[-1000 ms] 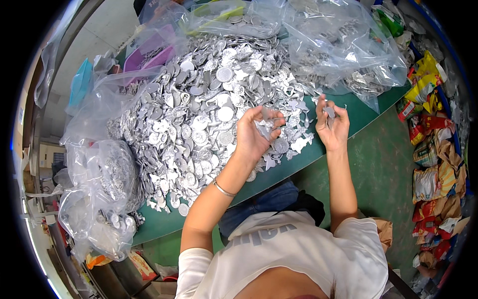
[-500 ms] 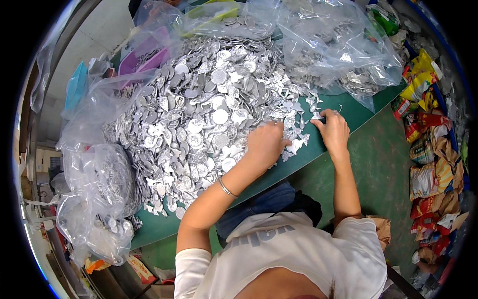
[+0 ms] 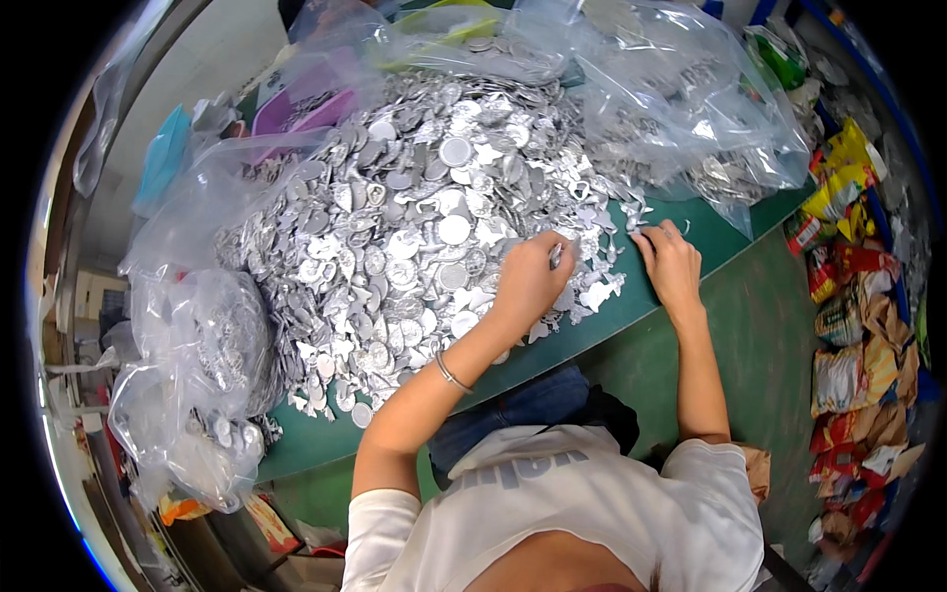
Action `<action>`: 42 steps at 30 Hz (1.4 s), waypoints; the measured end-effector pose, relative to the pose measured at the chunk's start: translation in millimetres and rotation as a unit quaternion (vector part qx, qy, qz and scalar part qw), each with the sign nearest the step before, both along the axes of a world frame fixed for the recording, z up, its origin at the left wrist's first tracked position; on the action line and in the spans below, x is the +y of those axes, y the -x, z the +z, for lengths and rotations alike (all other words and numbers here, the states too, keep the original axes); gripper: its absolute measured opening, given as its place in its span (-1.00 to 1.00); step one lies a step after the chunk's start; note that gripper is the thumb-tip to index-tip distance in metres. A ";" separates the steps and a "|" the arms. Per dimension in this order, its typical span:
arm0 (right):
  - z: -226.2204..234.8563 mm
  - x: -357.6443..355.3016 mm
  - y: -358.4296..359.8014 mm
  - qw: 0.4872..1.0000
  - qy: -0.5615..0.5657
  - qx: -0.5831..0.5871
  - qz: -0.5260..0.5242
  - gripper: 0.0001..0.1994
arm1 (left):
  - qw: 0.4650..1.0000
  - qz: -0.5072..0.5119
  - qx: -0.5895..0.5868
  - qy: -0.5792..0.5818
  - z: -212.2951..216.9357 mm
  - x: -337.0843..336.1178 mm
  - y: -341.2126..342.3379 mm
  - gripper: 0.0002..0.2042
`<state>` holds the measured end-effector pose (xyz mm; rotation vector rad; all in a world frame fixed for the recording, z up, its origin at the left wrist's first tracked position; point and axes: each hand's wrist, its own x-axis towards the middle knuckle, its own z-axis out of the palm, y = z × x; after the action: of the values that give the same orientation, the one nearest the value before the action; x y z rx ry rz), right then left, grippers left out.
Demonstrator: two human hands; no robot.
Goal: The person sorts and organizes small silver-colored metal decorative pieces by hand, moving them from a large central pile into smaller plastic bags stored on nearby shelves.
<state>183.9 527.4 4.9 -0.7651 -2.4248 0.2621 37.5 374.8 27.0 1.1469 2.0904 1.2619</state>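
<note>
A wide heap of small silvery metal charms point(image 3: 404, 243), some round like medallions and others in irregular shapes, covers much of the green table point(image 3: 631, 286). At the heap's right side is my left hand point(image 3: 529, 286), its fingers closed round a small silvery charm point(image 3: 557, 257). A metal bangle point(image 3: 451, 373) circles my left wrist. Close to the table's front edge, my right hand point(image 3: 675, 268) has bent fingers, with thumb and forefinger near each other; what they hold, if anything, is hidden. Several loose charms point(image 3: 633, 213) lie just beyond its fingertips.
Clear plastic bags of metal pieces point(image 3: 705, 99) stand at the back right, and more bags point(image 3: 212, 345) at the left. Behind the heap are a purple scoop-like tray point(image 3: 326, 111) and a yellow-green one point(image 3: 454, 30). Colourful packets point(image 3: 843, 365) line the right side.
My left hand has lifted slightly and turned, and a small charm now shows between its fingers. My right hand's thumb and fingers have drawn closer together. The whole view has shifted a little.
</note>
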 end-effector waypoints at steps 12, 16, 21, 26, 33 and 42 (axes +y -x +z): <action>-6.4 25.4 -11.5 0.669 0.618 0.402 0.094 -0.80 | 0.737 0.058 -0.657 -0.148 22.5 -15.0 1.7 -0.80; 20.3 10.7 0.5 0.410 0.765 0.497 0.014 -0.82 | 0.762 0.052 -0.625 -0.164 8.4 -18.5 10.3 -0.76; -0.9 13.5 -8.0 0.395 0.818 0.374 0.185 -0.84 | 0.867 0.059 -0.480 -0.121 5.8 -19.8 8.1 -0.82; 20.6 -24.2 12.0 0.898 0.402 0.101 0.147 -0.92 | 0.996 0.021 0.058 -0.066 2.3 -9.2 -2.8 -0.87; 34.2 -22.9 7.5 0.962 0.257 -0.025 0.084 -0.83 | 0.935 -0.118 0.314 0.117 -2.6 5.9 -8.9 -0.78; 21.6 -36.9 14.0 0.977 0.166 -0.109 0.084 -0.87 | 0.977 -0.063 0.158 -0.128 -4.6 3.8 10.1 -0.65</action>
<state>169.9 490.5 26.5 -0.7640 -2.6950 0.6968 27.4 378.7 22.4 1.6635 2.0713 1.3915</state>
